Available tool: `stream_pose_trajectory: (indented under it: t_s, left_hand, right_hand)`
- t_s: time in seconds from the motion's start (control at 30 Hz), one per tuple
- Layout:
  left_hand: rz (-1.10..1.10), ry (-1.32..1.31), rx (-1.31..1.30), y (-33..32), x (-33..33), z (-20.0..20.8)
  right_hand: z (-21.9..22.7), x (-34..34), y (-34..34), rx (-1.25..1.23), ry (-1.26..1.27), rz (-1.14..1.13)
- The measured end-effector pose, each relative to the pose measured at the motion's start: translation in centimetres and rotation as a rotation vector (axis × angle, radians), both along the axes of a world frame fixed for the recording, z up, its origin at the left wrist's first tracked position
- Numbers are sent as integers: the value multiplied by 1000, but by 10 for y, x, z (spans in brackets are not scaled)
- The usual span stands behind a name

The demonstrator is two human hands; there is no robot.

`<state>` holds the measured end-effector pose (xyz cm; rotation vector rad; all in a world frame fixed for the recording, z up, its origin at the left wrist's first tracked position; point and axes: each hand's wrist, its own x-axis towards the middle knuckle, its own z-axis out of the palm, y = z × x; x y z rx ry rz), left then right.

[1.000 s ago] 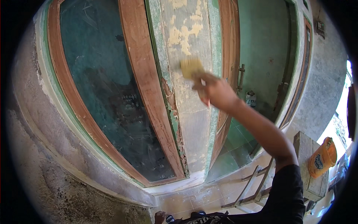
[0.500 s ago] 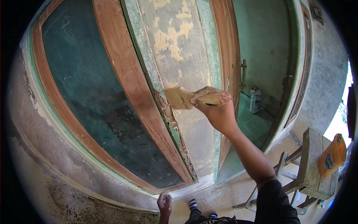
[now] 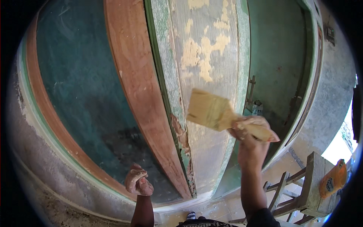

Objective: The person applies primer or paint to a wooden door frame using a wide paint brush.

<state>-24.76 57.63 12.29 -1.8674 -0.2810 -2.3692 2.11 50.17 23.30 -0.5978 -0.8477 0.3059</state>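
In my right hand (image 3: 252, 128) is a wide flat putty knife (image 3: 210, 109), gripped by its pale, red-tipped handle. Its blade is coated in cream-coloured material and points up and left, in front of the grey wooden panel (image 3: 206, 147). Whether the blade touches the panel I cannot tell. Cream patches (image 3: 204, 53) mark the panel higher up. My left hand (image 3: 139, 181), smeared with pale residue, is raised low before the dark glass pane (image 3: 79, 90). Its fingers are curled together, and what they hold, if anything, is hidden.
Left of the panel runs a reddish-brown wooden frame (image 3: 130, 75); beside it is a strip of broken, peeling edge (image 3: 181, 134). A greenish doorway (image 3: 278, 49) opens on the right. At lower right, an orange pouch (image 3: 332, 181) rests on a wooden bench (image 3: 312, 189).
My right hand has drawn the putty knife down and right, away from the broken edge, tilting its blade upward. The left hand has risen and shifted left. The view has moved too.
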Motion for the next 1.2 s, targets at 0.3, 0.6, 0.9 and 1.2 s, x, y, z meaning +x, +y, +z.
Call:
stream_pose_trajectory:
  t_s: [0.3,0.6,0.9,1.2]
  left_hand:
    - [-69,115,20,45,-1,1]
    - [-34,96,64,59,1,-9]
    - [37,150,65,61,-1,-11]
    - [66,157,96,62,0,-7]
  right_hand:
    - [-19,27,2,-62,-109,-324]
    - [-25,19,28,-86,-183,-73]
    - [-4,3,14,56,-44,112]
    - [-4,7,12,45,-2,-25]
